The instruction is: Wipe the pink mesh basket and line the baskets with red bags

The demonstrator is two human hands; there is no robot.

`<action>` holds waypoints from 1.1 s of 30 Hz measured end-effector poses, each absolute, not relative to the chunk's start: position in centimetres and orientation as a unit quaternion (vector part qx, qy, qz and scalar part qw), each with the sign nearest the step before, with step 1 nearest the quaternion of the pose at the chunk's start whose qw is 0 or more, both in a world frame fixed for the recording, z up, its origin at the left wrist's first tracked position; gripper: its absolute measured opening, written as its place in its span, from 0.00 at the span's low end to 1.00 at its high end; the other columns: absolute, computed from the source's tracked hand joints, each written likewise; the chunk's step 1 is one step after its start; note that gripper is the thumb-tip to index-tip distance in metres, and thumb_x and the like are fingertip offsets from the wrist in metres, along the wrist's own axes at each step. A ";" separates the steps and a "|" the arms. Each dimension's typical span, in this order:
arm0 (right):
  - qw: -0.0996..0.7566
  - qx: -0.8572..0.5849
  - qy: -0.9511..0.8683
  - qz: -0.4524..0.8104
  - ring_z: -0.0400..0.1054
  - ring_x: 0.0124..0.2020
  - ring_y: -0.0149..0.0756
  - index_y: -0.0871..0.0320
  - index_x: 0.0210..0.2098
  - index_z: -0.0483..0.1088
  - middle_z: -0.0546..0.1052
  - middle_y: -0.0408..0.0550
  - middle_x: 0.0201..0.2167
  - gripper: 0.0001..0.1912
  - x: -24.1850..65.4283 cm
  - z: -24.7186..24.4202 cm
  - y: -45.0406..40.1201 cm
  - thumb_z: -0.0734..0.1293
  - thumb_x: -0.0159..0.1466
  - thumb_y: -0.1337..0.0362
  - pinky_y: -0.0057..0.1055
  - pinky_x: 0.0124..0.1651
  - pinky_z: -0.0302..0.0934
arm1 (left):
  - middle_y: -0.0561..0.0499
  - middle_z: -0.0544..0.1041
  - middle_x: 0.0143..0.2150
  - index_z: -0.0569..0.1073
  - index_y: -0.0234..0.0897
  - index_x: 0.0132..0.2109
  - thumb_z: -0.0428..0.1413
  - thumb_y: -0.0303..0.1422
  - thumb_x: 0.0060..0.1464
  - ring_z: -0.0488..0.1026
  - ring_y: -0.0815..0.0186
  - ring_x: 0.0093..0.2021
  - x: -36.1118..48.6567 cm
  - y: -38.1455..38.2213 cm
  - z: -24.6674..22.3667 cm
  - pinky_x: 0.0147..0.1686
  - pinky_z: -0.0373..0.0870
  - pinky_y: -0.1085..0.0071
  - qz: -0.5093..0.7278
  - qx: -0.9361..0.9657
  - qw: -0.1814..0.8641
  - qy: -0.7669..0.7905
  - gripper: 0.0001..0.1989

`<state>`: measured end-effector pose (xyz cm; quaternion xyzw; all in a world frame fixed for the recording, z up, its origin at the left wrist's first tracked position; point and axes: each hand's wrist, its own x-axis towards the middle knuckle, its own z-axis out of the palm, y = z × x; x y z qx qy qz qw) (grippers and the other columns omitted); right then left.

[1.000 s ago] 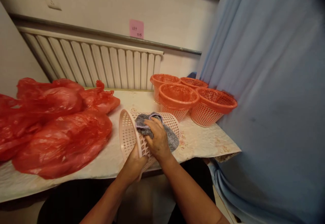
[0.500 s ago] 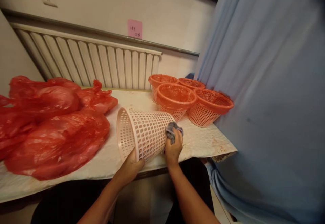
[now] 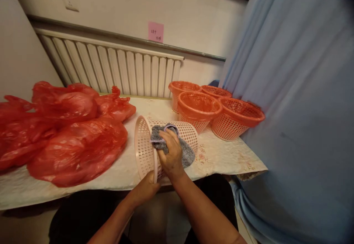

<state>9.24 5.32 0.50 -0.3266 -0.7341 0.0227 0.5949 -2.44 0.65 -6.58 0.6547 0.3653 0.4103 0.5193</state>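
A pale pink perforated plastic wastebasket (image 3: 143, 148) lies on its side at the table's front edge, its mouth facing left. My left hand (image 3: 146, 189) grips its rim at the bottom, thumb and fingers on either side of the wall. Against the outer wall, close to the rim, my right hand (image 3: 172, 155) presses a grey cloth (image 3: 186, 153) with a lilac edge. The cloth drapes under my right fingers and down toward the base, hiding part of the holes.
Several wastebaskets lined with red bags (image 3: 199, 107) stand at the back right, beside a blue curtain (image 3: 298, 118). Knotted red plastic bags (image 3: 80, 148) are heaped on the left of the table (image 3: 232, 157). A radiator (image 3: 116, 66) runs along the wall behind.
My right hand has moved the cloth left along the basket, from near its base to near its rim. The cloth is more spread out. My left hand keeps its hold on the rim.
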 end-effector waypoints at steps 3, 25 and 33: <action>0.577 -0.350 -0.738 0.026 0.62 0.60 0.42 0.57 0.53 0.69 0.75 0.49 0.51 0.24 9.0 1.4 5.8 0.61 0.58 0.73 0.46 0.63 0.57 | 0.45 0.74 0.58 0.71 0.37 0.58 0.53 0.25 0.50 0.64 0.52 0.63 -2.3 0.5 -7.4 0.67 0.51 0.49 0.409 0.653 0.527 0.359 0.26; 0.559 -0.491 -0.668 -0.021 0.63 0.54 0.41 0.59 0.50 0.71 0.75 0.53 0.49 0.21 19.5 -2.5 12.2 0.60 0.58 0.72 0.47 0.61 0.56 | 0.42 0.69 0.63 0.58 0.35 0.66 0.55 0.29 0.51 0.63 0.55 0.65 -1.3 1.1 -4.6 0.67 0.52 0.56 0.521 0.537 0.531 0.398 0.35; 0.646 -0.528 -0.550 -0.046 0.60 0.59 0.46 0.58 0.54 0.68 0.72 0.56 0.53 0.26 16.6 -8.5 6.4 0.60 0.56 0.73 0.55 0.61 0.56 | 0.42 0.72 0.60 0.64 0.33 0.62 0.57 0.31 0.50 0.63 0.54 0.64 -1.4 1.3 -5.1 0.66 0.55 0.54 0.514 0.554 0.528 0.386 0.30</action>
